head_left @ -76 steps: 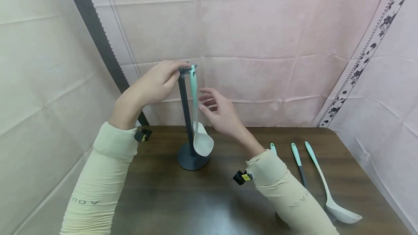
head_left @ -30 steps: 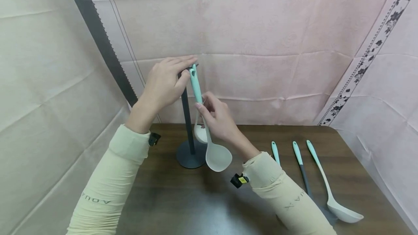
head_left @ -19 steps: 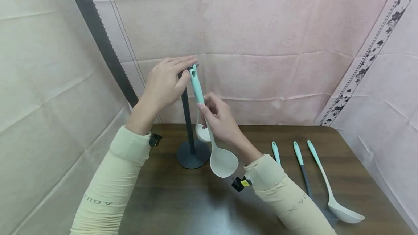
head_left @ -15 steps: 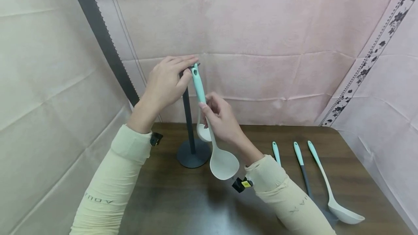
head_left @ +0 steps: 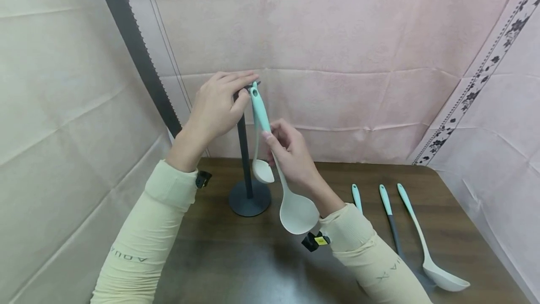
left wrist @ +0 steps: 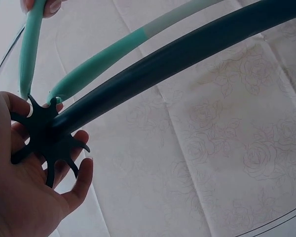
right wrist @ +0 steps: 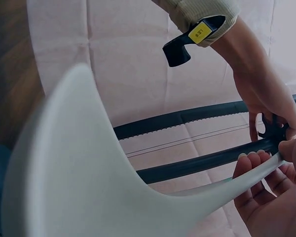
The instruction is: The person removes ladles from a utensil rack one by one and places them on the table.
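Note:
A dark utensil stand (head_left: pixel 243 149) with a round base stands upright on the table. My left hand (head_left: pixel 216 106) lies over its top; in the left wrist view the fingers bend round the star-shaped hook head (left wrist: pixel 42 129). My right hand (head_left: pixel 294 157) pinches the handle of a white ladle (head_left: pixel 298 214) with a mint grip. This ladle tilts, its bowl out to the right and its holed end up at the hooks; whether a hook passes through the hole I cannot tell. Behind it a smaller white-headed spoon (head_left: pixel 263 171) with a mint handle hangs from the stand.
At the right of the brown table (head_left: pixel 219 257) lie another white ladle (head_left: pixel 445 278), a dark-shafted utensil (head_left: pixel 392 229) and a mint handle (head_left: pixel 356 196); my right sleeve partly hides the last two. Cloth walls stand behind and at the left and right.
My right hand, apart from the ladle at first, has taken hold of its handle. The ladle's bowl has swung right and nearer, off the stand. My left hand has shifted slightly over the stand's top.

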Action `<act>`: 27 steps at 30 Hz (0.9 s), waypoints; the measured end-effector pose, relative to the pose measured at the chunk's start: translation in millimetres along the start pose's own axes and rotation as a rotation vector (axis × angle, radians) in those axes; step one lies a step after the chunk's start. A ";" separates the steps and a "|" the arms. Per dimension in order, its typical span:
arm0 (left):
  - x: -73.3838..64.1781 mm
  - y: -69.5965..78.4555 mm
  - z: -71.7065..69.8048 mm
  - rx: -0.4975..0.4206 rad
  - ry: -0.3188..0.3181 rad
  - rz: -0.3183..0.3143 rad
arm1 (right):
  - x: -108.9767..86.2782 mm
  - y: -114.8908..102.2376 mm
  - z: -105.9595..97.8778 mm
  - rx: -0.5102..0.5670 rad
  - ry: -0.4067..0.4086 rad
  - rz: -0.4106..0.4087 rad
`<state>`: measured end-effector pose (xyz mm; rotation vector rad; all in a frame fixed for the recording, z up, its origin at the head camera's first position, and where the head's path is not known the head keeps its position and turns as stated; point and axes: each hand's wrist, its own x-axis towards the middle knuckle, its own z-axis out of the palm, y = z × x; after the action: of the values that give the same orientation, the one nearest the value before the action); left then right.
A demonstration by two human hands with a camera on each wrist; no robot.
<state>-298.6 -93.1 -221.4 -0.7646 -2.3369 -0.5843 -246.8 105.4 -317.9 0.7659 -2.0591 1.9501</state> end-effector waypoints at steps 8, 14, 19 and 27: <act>-0.2 -1.3 -0.1 0.001 0.006 0.003 | -1.9 -1.9 -2.0 -0.028 0.003 -0.033; -0.3 -1.5 -0.2 0.011 0.005 0.002 | -0.9 3.4 -5.9 -0.059 0.020 -0.090; 0.0 -1.6 0.0 0.015 -0.001 -0.002 | -2.1 7.4 -9.2 -0.067 0.033 -0.096; 0.1 -1.3 -0.4 0.015 -0.002 -0.007 | -3.4 10.3 -10.9 -0.082 0.031 -0.087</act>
<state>-299.3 -94.3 -221.3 -0.7512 -2.3440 -0.5686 -251.3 116.8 -327.3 0.7886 -2.0384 1.8083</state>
